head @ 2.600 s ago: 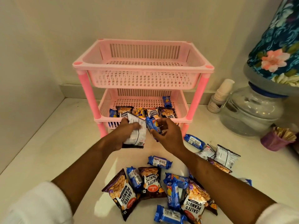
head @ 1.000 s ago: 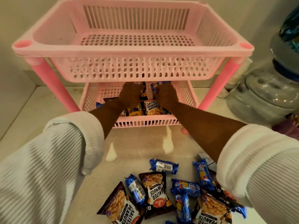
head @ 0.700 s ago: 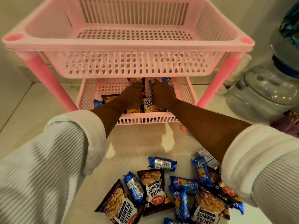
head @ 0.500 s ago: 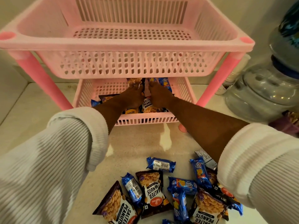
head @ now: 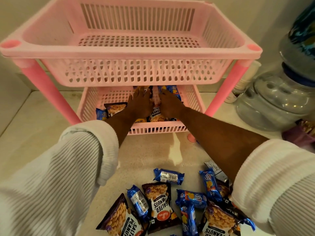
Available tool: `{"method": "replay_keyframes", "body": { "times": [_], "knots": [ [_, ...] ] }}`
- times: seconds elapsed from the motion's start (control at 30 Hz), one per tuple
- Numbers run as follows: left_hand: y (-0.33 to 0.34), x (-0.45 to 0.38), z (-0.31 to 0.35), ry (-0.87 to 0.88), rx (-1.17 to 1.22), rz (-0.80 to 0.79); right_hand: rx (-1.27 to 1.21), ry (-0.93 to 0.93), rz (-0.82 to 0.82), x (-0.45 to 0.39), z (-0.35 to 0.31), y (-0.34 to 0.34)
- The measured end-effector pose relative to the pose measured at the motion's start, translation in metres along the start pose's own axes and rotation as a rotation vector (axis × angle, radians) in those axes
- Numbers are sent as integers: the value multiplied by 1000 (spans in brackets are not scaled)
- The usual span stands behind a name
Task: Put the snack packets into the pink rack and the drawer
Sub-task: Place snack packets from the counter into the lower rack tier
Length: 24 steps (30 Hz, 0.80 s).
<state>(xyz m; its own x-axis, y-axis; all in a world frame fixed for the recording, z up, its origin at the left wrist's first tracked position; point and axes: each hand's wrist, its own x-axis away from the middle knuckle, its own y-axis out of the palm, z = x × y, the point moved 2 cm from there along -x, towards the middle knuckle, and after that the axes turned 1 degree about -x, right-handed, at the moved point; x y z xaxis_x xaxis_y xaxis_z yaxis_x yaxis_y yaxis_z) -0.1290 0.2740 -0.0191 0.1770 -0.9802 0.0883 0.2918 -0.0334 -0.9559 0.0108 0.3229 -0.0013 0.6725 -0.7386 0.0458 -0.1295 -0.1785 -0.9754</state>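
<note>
Pink slotted plastic rack (head: 129,52)

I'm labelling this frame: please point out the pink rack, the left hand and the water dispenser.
pink rack (head: 129,54): head view, top basket's front rim.
left hand (head: 140,104): head view, back of hand.
water dispenser (head: 279,97): head view, clear body.

Two pink baskets (head: 129,53) stacked, upper half of frame. Two hands (head: 140,104) in the lower basket. On the counter (head: 150,150), lower centre: three salted-peanut packets (head: 158,203) in plain sight, five blue biscuit packets (head: 168,176) countable, more hidden under the right sleeve. Inside the lower basket: at least two peanut packets, two blue ones.
</note>
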Motion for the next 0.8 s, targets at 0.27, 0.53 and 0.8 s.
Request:
{"method": "replay_keyframes", "body": {
  "times": [0.27, 0.53, 0.8],
  "knots": [
    [1, 2, -3, 76, -66, -57, -19, 57, -77, 0, -5, -2],
    [-7, 3, 3, 54, -81, -51, -54, 74, -139, 6, -5, -4],
    [-45, 67, 34, 131, -51, 134, -129, 40, 112, 75, -21, -35]
  ]
}}
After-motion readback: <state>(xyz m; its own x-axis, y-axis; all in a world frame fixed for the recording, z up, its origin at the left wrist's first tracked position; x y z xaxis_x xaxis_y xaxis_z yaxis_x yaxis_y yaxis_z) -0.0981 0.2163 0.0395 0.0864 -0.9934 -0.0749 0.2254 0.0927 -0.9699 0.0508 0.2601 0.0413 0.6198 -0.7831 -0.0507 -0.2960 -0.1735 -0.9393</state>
